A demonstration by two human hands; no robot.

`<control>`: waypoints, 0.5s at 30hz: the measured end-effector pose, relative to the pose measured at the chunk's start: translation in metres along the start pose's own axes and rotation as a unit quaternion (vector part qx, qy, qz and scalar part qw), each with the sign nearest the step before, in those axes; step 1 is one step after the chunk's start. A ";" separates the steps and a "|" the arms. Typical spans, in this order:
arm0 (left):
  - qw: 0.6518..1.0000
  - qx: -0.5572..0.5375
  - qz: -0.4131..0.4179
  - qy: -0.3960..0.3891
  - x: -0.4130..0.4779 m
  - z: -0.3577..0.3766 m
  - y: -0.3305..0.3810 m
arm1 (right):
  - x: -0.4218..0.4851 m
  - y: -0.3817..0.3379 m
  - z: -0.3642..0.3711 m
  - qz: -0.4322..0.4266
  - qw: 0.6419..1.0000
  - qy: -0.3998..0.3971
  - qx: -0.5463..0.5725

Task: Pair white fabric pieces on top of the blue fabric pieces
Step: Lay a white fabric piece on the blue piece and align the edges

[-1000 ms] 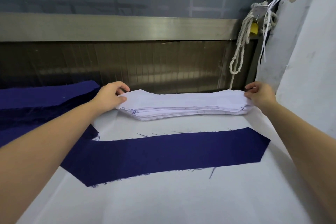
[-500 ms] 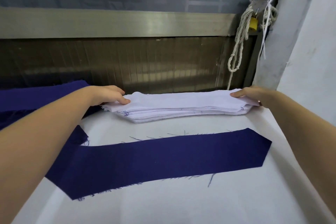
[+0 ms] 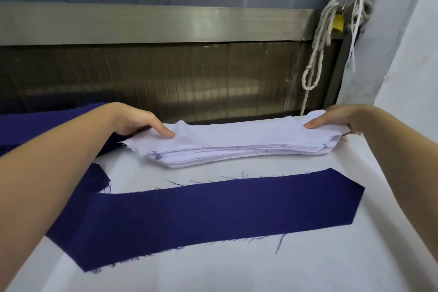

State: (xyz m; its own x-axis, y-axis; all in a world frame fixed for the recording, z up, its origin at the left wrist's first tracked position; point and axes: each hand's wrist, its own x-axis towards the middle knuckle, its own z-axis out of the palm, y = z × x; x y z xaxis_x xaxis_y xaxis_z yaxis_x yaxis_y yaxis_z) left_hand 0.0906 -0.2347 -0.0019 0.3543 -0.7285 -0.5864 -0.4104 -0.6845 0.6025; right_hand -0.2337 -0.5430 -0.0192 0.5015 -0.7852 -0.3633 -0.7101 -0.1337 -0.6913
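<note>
A stack of white fabric pieces lies along the far edge of the white table. My left hand pinches the top white piece at the stack's left end, thumb on top. My right hand pinches the same top piece at the right end, and that end is lifted slightly off the stack. A long blue fabric piece with angled ends lies flat on the table in front of the stack, bare of any white piece.
A pile of blue fabric sits at the far left, behind my left arm. A metal-framed window runs behind the table. A white rope hangs at the right, beside a white wall.
Both hands have shifted from resting at the stack's ends to pinching the top white piece, and its ends have lifted a little. The view has dipped slightly.
</note>
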 end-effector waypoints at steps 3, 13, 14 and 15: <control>0.998 0.066 0.012 -0.013 -0.004 0.001 0.004 | -0.005 -0.002 -0.004 -0.006 1.000 -0.029 -0.009; 0.995 0.082 0.049 0.039 -0.010 0.008 0.001 | -0.016 0.001 0.000 -0.029 1.000 0.001 -0.005; 0.993 0.082 0.062 0.058 -0.009 0.009 -0.001 | -0.014 0.001 0.001 -0.032 0.999 0.027 -0.016; 0.991 0.080 0.077 0.079 -0.008 0.009 -0.003 | -0.013 0.002 0.003 -0.035 0.998 0.054 -0.024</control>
State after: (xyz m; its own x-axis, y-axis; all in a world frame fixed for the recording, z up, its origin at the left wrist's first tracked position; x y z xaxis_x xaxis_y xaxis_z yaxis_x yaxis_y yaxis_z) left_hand 0.0811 -0.2268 -0.0036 0.3985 -0.8279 -0.3948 -0.5933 -0.5609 0.5774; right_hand -0.2402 -0.5311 -0.0179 0.4959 -0.8331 -0.2450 -0.6994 -0.2159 -0.6814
